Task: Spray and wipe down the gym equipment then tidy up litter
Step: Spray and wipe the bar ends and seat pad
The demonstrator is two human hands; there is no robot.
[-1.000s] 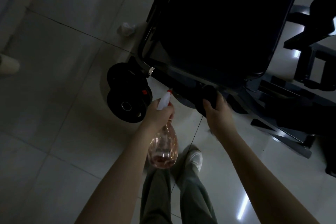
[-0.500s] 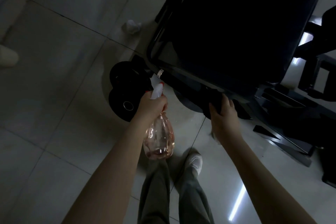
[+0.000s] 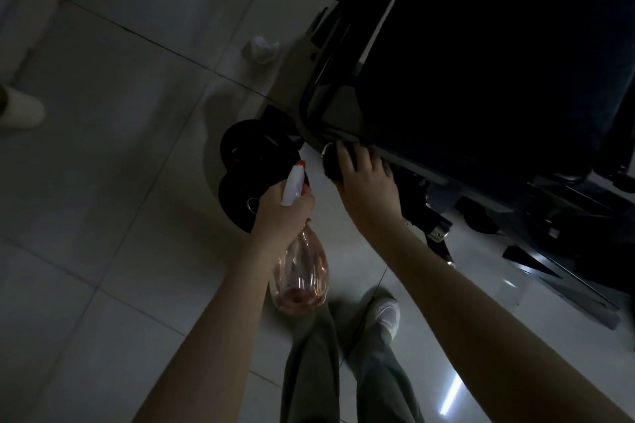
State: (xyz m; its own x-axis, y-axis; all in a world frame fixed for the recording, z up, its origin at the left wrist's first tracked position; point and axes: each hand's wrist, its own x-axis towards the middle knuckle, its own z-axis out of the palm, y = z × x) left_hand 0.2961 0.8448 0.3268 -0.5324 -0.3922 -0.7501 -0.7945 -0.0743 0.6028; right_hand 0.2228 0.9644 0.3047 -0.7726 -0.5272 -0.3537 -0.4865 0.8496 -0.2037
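My left hand [image 3: 283, 213] grips the neck of a clear pink spray bottle [image 3: 300, 276] with a white nozzle, held above the floor at the centre. My right hand [image 3: 366, 178] presses a dark cloth [image 3: 331, 160] against the lower frame edge of a black padded gym bench [image 3: 481, 55], which fills the upper right. A crumpled white piece of litter [image 3: 260, 49] lies on the tiles left of the bench.
Black weight plates [image 3: 247, 165] lie stacked on the floor just beyond my left hand. The bench's metal base and feet [image 3: 536, 261] stretch to the right. A pale shoe [image 3: 19, 108] shows at the left edge. My own legs and white shoe [image 3: 386, 314] stand below.
My right hand has slid the cloth left along the bench's lower frame edge, towards the corner. The left hand has held the spray bottle in much the same place.
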